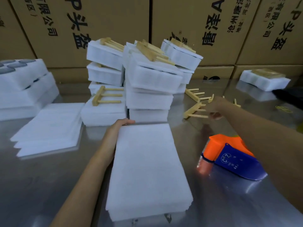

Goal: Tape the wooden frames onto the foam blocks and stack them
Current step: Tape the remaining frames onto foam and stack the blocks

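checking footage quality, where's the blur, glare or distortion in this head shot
Head view: the right hand is motion-blurred as it grips a wooden frame; the steel table shows soft glare and reflections; wide-angle distortion tilts the cardboard boxes; the left hand looks sharper.

1 tape dispenser [229, 159], 2 hands, approx 4 loose wooden frames [195, 112]
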Demonstrator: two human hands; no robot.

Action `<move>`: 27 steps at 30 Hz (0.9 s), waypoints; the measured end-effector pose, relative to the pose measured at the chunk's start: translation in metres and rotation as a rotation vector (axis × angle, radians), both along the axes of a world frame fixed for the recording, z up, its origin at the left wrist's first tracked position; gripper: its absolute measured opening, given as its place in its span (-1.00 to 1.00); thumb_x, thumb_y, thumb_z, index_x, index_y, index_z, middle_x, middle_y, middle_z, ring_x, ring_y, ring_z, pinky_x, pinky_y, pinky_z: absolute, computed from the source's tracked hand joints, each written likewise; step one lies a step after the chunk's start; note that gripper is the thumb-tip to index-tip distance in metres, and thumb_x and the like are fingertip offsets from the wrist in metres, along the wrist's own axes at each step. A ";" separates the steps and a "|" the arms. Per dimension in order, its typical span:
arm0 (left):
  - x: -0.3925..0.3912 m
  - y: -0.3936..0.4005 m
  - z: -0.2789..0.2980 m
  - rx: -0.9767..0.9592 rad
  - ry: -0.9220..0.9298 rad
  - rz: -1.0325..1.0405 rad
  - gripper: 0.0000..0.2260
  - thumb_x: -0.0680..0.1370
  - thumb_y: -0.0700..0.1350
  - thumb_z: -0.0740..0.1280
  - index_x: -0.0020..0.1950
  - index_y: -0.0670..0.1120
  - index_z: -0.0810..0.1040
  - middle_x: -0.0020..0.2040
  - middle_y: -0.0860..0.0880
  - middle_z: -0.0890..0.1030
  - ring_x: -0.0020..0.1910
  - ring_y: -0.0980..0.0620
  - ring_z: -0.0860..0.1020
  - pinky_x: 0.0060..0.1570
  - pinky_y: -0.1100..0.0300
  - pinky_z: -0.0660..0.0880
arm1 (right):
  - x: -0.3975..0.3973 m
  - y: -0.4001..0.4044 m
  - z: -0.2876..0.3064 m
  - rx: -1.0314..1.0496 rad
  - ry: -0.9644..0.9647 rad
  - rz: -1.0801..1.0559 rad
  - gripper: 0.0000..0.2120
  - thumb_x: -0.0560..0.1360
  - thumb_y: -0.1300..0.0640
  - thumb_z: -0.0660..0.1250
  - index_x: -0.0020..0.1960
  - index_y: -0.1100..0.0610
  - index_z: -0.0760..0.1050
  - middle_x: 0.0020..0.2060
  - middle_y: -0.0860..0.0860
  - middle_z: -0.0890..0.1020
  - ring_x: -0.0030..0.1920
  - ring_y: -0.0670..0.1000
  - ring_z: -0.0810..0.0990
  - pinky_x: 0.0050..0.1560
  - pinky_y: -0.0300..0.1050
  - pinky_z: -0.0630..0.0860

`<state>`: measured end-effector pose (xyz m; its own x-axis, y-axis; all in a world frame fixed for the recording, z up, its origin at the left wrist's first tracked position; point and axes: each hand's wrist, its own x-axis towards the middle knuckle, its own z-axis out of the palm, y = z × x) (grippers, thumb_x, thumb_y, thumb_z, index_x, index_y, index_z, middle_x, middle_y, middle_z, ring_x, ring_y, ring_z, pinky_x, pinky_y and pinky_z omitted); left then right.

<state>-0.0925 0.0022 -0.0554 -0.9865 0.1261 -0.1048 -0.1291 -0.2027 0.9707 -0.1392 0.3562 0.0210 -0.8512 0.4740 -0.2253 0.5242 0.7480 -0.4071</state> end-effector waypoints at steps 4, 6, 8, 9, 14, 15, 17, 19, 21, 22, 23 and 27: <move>0.002 -0.003 0.004 -0.134 0.023 0.015 -0.82 0.52 -0.20 0.30 -0.11 -0.02 0.70 -0.16 -0.03 0.68 -0.13 0.05 0.65 -0.24 0.29 0.53 | 0.015 0.013 0.019 -0.152 0.177 0.039 -0.87 0.48 0.43 0.29 -0.22 0.32 0.53 -0.29 0.24 0.60 -0.33 0.11 0.62 -0.18 -0.08 0.62; 0.010 -0.006 0.001 -0.143 0.024 0.041 -0.81 0.48 -0.18 0.35 -0.11 0.07 0.72 -0.20 0.03 0.70 -0.23 0.10 0.67 -0.26 0.26 0.55 | 0.031 0.013 0.036 -0.317 0.295 0.030 -0.84 0.53 0.42 0.24 -0.19 0.33 0.53 -0.24 0.26 0.61 -0.28 0.10 0.61 -0.18 -0.09 0.63; 0.018 -0.007 0.001 -0.127 0.027 0.062 -0.84 0.45 -0.15 0.39 -0.12 0.09 0.72 -0.22 0.06 0.71 -0.27 0.13 0.67 -0.30 0.26 0.56 | 0.053 0.008 0.060 -0.502 0.356 0.038 -0.83 0.56 0.40 0.19 -0.11 0.31 0.54 -0.21 0.24 0.64 -0.26 0.07 0.64 -0.24 -0.16 0.66; 0.021 -0.006 0.001 -0.096 0.026 0.067 -0.85 0.46 -0.16 0.40 -0.14 0.07 0.72 -0.23 0.06 0.71 -0.28 0.14 0.66 -0.32 0.29 0.55 | 0.066 0.002 0.071 -0.598 0.363 0.075 -0.81 0.56 0.40 0.16 -0.08 0.30 0.55 -0.21 0.23 0.66 -0.25 0.06 0.67 -0.22 -0.17 0.68; 0.034 -0.004 0.004 -0.030 0.053 0.106 -0.88 0.50 -0.15 0.40 -0.15 0.02 0.72 -0.22 0.06 0.71 -0.27 0.17 0.66 -0.35 0.36 0.52 | 0.132 -0.064 0.084 -0.870 0.419 0.424 -0.87 0.55 0.41 0.26 -0.09 0.25 0.53 -0.17 0.21 0.71 -0.18 0.07 0.72 -0.22 -0.21 0.63; 0.038 -0.004 0.005 -0.020 0.066 0.109 -0.91 0.52 -0.11 0.40 -0.10 0.01 0.72 -0.16 0.06 0.72 -0.20 0.15 0.67 -0.29 0.33 0.54 | 0.142 -0.085 0.074 -0.885 0.433 0.463 -0.89 0.55 0.42 0.27 -0.07 0.27 0.53 -0.18 0.23 0.70 -0.19 0.09 0.72 -0.20 -0.20 0.63; 0.044 -0.004 0.006 0.014 0.073 0.121 -0.85 0.52 -0.01 0.39 -0.04 -0.03 0.71 -0.07 0.02 0.72 -0.08 0.08 0.67 -0.15 0.25 0.57 | 0.158 -0.125 0.046 -0.915 0.441 0.468 -0.93 0.54 0.42 0.29 -0.06 0.31 0.52 -0.19 0.23 0.70 -0.17 0.12 0.70 -0.12 -0.13 0.64; 0.050 -0.005 0.008 0.155 0.047 0.086 -0.82 0.51 0.02 0.36 -0.11 -0.02 0.71 -0.11 -0.01 0.71 -0.09 0.06 0.68 -0.15 0.24 0.59 | 0.167 -0.155 0.017 -0.883 0.415 0.447 -0.93 0.53 0.40 0.29 -0.06 0.28 0.52 -0.20 0.21 0.70 -0.14 0.06 0.65 -0.07 -0.19 0.53; 0.056 -0.006 0.008 0.255 0.046 0.072 -0.80 0.46 0.06 0.35 -0.17 0.01 0.73 -0.13 0.03 0.72 -0.10 0.10 0.68 -0.22 0.32 0.58 | 0.171 -0.170 -0.002 -0.827 0.399 0.421 -0.90 0.54 0.38 0.30 -0.09 0.22 0.51 -0.19 0.17 0.70 -0.21 -0.11 0.63 -0.24 -0.36 0.43; 0.058 -0.007 0.006 0.276 0.050 0.077 -0.78 0.47 0.07 0.33 -0.13 0.01 0.74 -0.09 0.04 0.73 -0.04 0.10 0.68 -0.19 0.33 0.58 | 0.171 -0.172 -0.007 -0.794 0.420 0.417 -0.88 0.53 0.39 0.30 -0.11 0.21 0.51 -0.20 0.15 0.69 -0.26 -0.16 0.61 -0.31 -0.40 0.39; 0.060 -0.009 0.003 0.287 0.062 0.062 -0.77 0.50 0.05 0.32 -0.04 0.00 0.74 -0.02 0.04 0.73 0.03 0.08 0.67 -0.13 0.32 0.58 | 0.170 -0.172 -0.010 -0.752 0.452 0.424 -0.86 0.52 0.41 0.31 -0.13 0.21 0.52 -0.21 0.14 0.66 -0.28 -0.15 0.58 -0.33 -0.40 0.38; 0.070 -0.012 -0.001 0.138 0.061 0.009 -0.46 0.43 0.09 0.41 0.40 0.02 0.50 0.36 0.02 0.55 0.30 0.07 0.54 0.36 0.03 0.43 | 0.174 -0.174 -0.018 -0.640 0.550 0.440 -0.82 0.49 0.44 0.32 -0.17 0.20 0.53 -0.28 0.05 0.58 -0.33 -0.13 0.47 -0.30 -0.42 0.37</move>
